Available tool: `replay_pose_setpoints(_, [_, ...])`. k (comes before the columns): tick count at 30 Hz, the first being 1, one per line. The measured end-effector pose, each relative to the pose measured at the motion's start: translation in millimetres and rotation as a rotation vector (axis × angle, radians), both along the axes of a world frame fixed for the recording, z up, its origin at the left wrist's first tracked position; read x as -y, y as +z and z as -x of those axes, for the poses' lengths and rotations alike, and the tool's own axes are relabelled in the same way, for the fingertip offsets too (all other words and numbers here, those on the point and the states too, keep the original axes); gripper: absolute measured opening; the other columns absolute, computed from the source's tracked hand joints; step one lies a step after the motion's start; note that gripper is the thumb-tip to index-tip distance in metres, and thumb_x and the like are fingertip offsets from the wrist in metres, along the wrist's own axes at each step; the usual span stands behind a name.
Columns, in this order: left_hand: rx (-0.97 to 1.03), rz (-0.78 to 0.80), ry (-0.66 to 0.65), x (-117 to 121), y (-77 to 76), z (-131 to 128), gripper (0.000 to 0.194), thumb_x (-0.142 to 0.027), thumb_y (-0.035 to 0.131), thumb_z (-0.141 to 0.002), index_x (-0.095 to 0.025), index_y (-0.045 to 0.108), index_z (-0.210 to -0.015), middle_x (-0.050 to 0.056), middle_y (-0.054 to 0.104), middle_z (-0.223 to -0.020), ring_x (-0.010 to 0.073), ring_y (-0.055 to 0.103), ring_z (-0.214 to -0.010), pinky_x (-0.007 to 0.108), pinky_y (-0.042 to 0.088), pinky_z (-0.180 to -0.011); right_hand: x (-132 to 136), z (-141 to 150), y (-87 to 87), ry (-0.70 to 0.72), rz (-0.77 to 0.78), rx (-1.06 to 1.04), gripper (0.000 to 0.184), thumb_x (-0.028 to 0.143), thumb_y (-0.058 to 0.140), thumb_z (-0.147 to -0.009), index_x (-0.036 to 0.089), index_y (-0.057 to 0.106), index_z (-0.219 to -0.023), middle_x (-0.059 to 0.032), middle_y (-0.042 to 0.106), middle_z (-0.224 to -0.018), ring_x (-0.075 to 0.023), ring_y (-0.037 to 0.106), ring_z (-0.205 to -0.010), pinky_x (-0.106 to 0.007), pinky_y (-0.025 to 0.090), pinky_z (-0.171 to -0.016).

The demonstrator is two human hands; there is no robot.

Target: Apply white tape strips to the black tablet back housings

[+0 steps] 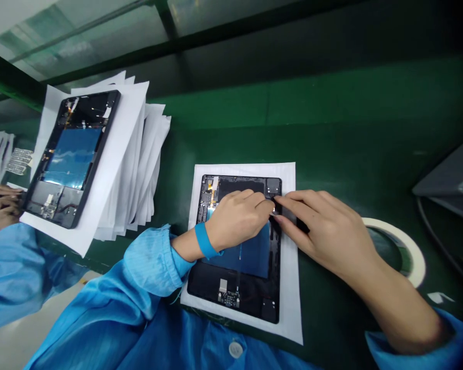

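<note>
An opened tablet lies on a sheet of white paper in front of me, its inside facing up, with a blue battery area and small circuit boards. Across its upper half reaches my left hand, a blue band around the wrist, fingers closed in a pinch near the tablet's upper right edge. My right hand comes in from the right, thumb and forefinger pinched close beside the left fingertips. Whatever lies between the fingers of either hand is too small or hidden to make out.
A second opened tablet rests on a tall stack of paper-separated items at left. Another person's hands are beside it. A roll of cream tape lies right of my hand, near a dark cable and grey device.
</note>
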State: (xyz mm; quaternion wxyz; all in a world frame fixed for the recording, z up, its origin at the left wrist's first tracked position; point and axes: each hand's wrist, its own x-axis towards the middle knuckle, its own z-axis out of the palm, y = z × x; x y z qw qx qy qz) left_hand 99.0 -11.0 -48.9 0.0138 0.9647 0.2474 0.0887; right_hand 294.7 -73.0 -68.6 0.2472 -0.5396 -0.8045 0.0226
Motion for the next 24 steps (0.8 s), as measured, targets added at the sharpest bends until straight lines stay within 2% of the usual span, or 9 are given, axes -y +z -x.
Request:
replay_pose_setpoints(7, [0.047,0.036,-0.002,-3.1,-0.9,1.7,0.024,-0.02,0.042,-0.102,-0.015,0.064,-0.097,0.004,0.063,-0.079,0.0198,0.059,-0.077,0.033,0.045,-0.066,1.1,2.2,2.8,0.005,-0.026,0.064,0.028,0.031,0.052,-0.098,0.015,0.069,-0.114,-0.0085,0.068,-0.104,-0.0199,0.057,-0.085,-0.037,0.046,-0.079])
replay_pose_setpoints(15, [0.08,0.05,-0.014,-4.2,-1.5,2.5,0.024,-0.022,0.043,-0.103,-0.015,0.065,-0.095,0.003,0.064,-0.081,0.0188,0.059,-0.076,0.032,0.044,-0.066,0.5,6.8,12.5,-0.001,-0.037,0.262,0.035,0.035,0.052,-0.098,0.013,0.068,-0.12,-0.0099,0.069,-0.107,-0.0209,0.054,-0.087,-0.036,0.039,-0.073])
replay_pose_setpoints(20, [0.109,0.052,0.03,-5.3,-2.5,4.5,0.028,-0.022,0.044,-0.104,-0.016,0.065,-0.087,0.003,0.063,-0.077,0.0176,0.058,-0.073,0.031,0.042,-0.066,-0.2,5.7,15.2,0.042,-0.079,0.274,0.034,0.035,0.053,-0.098,0.011,0.069,-0.117,-0.0088,0.069,-0.103,-0.0201,0.054,-0.083,-0.034,0.037,-0.071])
replay_pose_setpoints(24, [0.106,0.109,0.085,-7.5,-3.8,6.1,0.03,-0.026,0.041,-0.105,-0.016,0.067,-0.093,0.003,0.064,-0.079,0.0172,0.059,-0.074,0.03,0.043,-0.069,0.5,4.6,13.0,0.057,-0.095,0.232,0.031,0.035,0.054,-0.098,0.012,0.07,-0.112,-0.0086,0.069,-0.101,-0.0195,0.056,-0.086,-0.033,0.038,-0.074])
